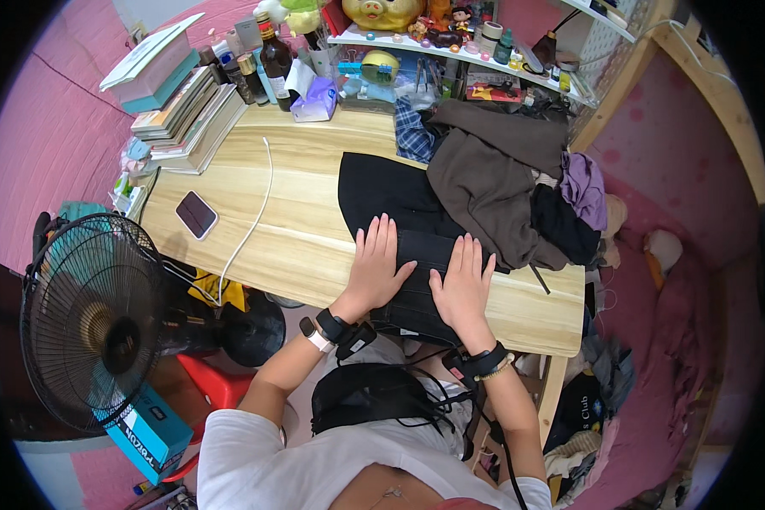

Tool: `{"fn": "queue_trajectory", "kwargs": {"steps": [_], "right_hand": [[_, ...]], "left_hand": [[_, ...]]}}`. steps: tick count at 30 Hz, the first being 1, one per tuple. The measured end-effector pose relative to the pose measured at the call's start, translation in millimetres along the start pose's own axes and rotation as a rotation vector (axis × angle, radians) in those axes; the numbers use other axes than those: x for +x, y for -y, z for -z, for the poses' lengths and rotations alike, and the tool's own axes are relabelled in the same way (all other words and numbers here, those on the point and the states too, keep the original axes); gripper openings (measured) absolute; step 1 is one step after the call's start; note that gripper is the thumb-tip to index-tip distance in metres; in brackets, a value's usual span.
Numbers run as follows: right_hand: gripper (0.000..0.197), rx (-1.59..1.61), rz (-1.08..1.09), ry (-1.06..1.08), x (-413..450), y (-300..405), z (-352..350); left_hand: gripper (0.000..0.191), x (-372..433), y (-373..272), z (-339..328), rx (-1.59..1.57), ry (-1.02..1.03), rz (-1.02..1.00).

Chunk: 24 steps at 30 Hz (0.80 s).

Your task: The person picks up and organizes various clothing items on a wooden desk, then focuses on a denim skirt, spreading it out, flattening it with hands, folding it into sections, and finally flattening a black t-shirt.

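Both my hands rest palm down on a black garment (424,248) that lies on the wooden table (306,242) and hangs over its front edge. My left hand (377,261) presses on the garment's left side, fingers spread a little. On its right side lies my right hand (464,280), fingers apart. Neither hand grips the cloth. Beyond my fingers a flared black cloth part (382,185) spreads out; whether it belongs to the same garment I cannot tell. A brown sweatshirt (484,172) overlaps it at the right, in a pile with a purple garment (583,188) and a blue plaid cloth (413,131).
A smartphone (197,215) and a white charging cable (264,197) lie on the table's left part. Stacked books (191,121), bottles (274,60) and a tissue pack (315,99) stand at the back. A black fan (95,322) is at the left, below a shelf (472,51) are several small things.
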State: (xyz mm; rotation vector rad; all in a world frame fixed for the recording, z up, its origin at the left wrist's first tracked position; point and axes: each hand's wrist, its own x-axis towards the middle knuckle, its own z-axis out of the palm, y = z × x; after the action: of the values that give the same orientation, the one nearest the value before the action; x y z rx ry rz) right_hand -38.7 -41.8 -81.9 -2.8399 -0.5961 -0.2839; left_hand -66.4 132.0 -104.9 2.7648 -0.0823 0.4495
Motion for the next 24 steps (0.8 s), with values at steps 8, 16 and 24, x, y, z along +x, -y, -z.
{"fn": "queue_trajectory", "kwargs": {"steps": [8, 16, 24], "right_hand": [[0.057, 0.019, 0.226, -0.007, -6.3, 12.3, 7.2], [0.059, -0.039, 0.199, 0.020, -6.3, 19.8, -0.8], [0.059, 0.044, 0.244, 0.022, 2.5, 8.3, 2.0]], "left_hand": [[0.065, -11.6, -28.9, 8.6, 0.148, 0.032, -0.054], [0.063, -12.5, -19.9, 1.8, 0.116, 0.046, -0.093], [0.060, 2.7, -19.8, 12.4, 0.047, 0.159, -0.073]]}}
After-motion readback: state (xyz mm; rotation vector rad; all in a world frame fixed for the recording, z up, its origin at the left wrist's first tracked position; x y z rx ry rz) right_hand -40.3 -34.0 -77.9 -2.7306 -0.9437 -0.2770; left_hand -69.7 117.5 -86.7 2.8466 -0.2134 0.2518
